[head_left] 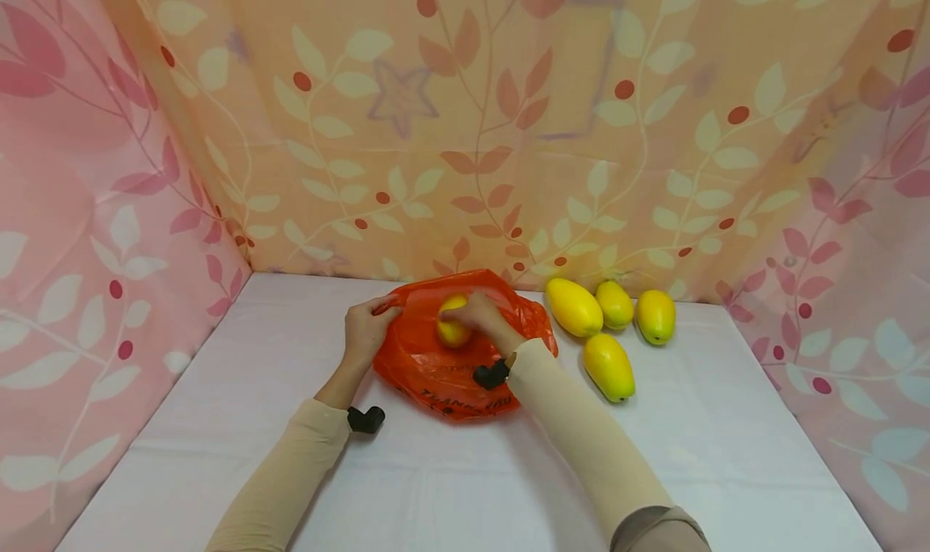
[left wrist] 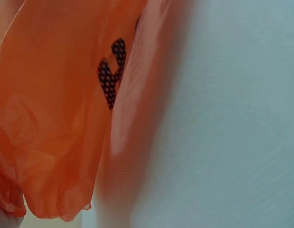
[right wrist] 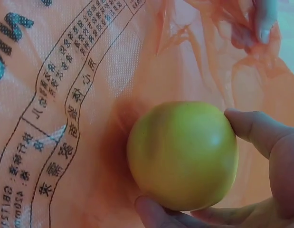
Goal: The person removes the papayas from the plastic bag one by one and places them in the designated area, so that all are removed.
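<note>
An orange-red plastic bag (head_left: 414,366) with black printing lies on the table with its mouth spread. At its left edge my left hand (head_left: 366,332) pinches the bag's rim between thumb and fingers. My right hand (head_left: 481,318) grips a yellow mango (head_left: 452,337) at the bag's mouth. In the right wrist view the mango (right wrist: 182,154) shows its rounded end, with thumb and fingers on either side and the bag's printed film behind it. Much of the left wrist view is filled by the bag (left wrist: 52,118); only a bit of hand shows at its lower left corner.
To the right of the bag lie several more mangoes: a large yellow one (head_left: 574,307), a smaller one (head_left: 614,305), one farther right (head_left: 656,317) and one nearer (head_left: 609,367). A white cloth covers the table (head_left: 436,487). Patterned curtains (head_left: 349,173) enclose the back and sides.
</note>
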A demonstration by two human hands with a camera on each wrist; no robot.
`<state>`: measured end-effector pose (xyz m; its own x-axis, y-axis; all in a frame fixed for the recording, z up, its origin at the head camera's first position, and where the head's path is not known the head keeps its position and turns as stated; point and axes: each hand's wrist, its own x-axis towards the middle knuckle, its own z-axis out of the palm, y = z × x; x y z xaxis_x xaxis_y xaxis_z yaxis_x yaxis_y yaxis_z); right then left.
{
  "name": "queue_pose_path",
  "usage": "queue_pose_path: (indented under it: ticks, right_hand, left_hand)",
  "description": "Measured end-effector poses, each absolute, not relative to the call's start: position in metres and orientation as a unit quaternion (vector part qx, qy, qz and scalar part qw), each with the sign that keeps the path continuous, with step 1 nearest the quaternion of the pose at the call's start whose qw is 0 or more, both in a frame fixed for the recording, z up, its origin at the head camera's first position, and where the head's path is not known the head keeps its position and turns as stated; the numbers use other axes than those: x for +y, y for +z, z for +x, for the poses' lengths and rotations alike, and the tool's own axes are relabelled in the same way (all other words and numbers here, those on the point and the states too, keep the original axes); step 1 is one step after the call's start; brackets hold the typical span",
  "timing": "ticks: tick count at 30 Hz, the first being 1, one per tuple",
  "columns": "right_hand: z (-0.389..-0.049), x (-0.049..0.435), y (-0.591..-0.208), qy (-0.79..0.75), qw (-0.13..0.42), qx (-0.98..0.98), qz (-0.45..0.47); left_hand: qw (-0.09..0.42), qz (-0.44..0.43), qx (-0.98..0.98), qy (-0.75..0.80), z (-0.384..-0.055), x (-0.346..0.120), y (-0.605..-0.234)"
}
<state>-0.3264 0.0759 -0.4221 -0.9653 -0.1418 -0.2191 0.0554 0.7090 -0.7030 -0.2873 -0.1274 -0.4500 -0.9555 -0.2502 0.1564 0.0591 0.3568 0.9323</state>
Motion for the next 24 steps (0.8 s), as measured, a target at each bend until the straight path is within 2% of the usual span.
queue_pose_path:
  ticks: [15, 24]
  right_hand:
    - [-0.308, 0.077, -0.399, -0.352, 0.173, 0.918, -0.055]
    - [-0.301, 0.086, -0.383, -0.348, 0.171, 0.918, -0.086]
  left_hand:
    - [0.146, 0.060, -0.813, -0.561, -0.285, -0.132, -0.453]
    - [0.151, 0.063, -0.811, -0.562, -0.286, -0.135, -0.453]
